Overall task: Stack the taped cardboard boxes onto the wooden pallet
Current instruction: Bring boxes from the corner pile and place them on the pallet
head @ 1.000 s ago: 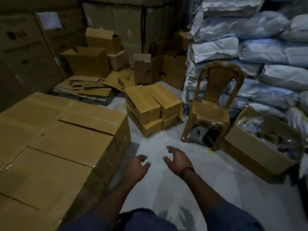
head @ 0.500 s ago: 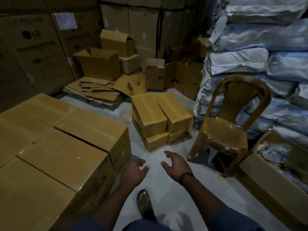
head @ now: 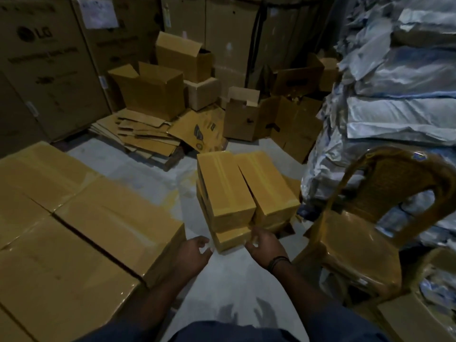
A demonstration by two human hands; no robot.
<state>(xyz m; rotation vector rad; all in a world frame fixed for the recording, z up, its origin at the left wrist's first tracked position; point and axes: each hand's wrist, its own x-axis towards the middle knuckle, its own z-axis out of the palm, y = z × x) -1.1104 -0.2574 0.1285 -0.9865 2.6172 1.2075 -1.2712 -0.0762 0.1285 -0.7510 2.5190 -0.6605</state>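
My left hand [head: 195, 255] and right hand [head: 265, 248] hang loose and empty just short of the small taped boxes [head: 227, 191] at frame centre. The large stack [head: 93, 218] fills the lower left; I judge these few remain. I cannot see the pallet.

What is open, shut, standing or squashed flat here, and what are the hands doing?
Small boxes, taped shut, stacked in two layers.
Big boxes, taped shut, side by side.
Back boxes, flaps open.
Flat cardboard, folded flat, piled.
Chair, standing upright.
Left hand, open, holding nothing.
Right hand, open, near the lower small box.
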